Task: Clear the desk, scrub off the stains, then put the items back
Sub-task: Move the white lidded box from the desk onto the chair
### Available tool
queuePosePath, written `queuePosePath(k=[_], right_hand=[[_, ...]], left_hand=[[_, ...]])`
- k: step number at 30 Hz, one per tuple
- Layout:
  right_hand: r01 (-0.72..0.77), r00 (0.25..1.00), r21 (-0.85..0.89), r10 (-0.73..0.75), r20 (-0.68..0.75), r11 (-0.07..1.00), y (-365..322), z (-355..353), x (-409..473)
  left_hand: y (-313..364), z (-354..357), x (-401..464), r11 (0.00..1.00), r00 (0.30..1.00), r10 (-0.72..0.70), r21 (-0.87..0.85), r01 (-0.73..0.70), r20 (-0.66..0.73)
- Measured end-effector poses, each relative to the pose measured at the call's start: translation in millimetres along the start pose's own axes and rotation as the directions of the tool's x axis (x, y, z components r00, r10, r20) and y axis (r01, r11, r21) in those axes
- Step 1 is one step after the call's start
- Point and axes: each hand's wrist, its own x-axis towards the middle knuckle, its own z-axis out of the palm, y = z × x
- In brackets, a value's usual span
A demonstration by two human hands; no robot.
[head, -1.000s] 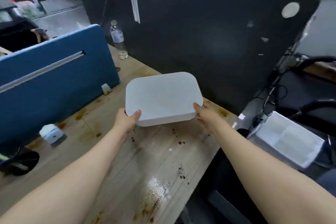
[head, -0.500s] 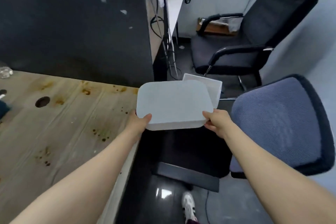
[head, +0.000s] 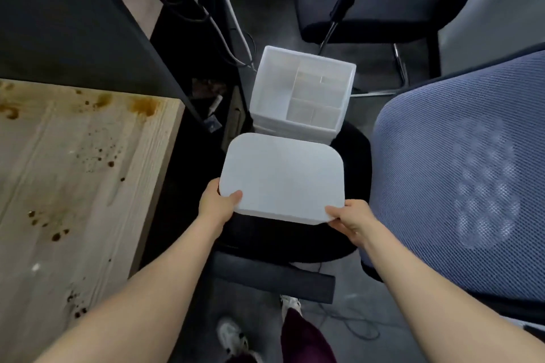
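Fingertips only — your left hand [head: 216,206] and right hand [head: 352,219] pinch the white box [head: 283,178]; it could slip onto the organizer [head: 302,94].

Both hands grip a flat white box [head: 283,177] off the desk's edge: left hand [head: 216,205] at its near left corner, right hand [head: 352,219] at the near right. Just beyond it sits a white divided organizer [head: 303,94]. Brown stains [head: 144,104] speckle the wooden desk [head: 59,186]; a blue mesh chair [head: 460,174] stands on the right.
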Motion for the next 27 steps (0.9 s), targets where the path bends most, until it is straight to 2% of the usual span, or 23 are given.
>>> queuePosePath(k=[8,14,20,24,27], right_hand=[[-0.042,0.999,-0.134,0.041,-0.011,0.990,26,27,89],[-0.032,0.999,-0.194,0.027,-0.030,0.980,39,40,126],[0.003,1.000,-0.276,-0.001,0.009,0.961,44,64,137],[0.033,0.999,-0.267,-0.029,0.018,0.963,39,81,141],[0.074,0.997,-0.325,-0.064,0.040,0.943,36,90,145]], left_hand=[[-37,25,83,0.996,0.997,-0.082,-0.022,0.082,0.005],[-66,35,115,0.991,0.991,-0.131,-0.040,0.131,-0.012],[-86,31,131,0.991,0.984,-0.136,-0.036,0.133,-0.116],[-86,27,145,0.993,0.975,-0.112,-0.059,0.103,-0.192],[-89,27,153,0.987,0.964,-0.146,-0.100,0.127,-0.221]])
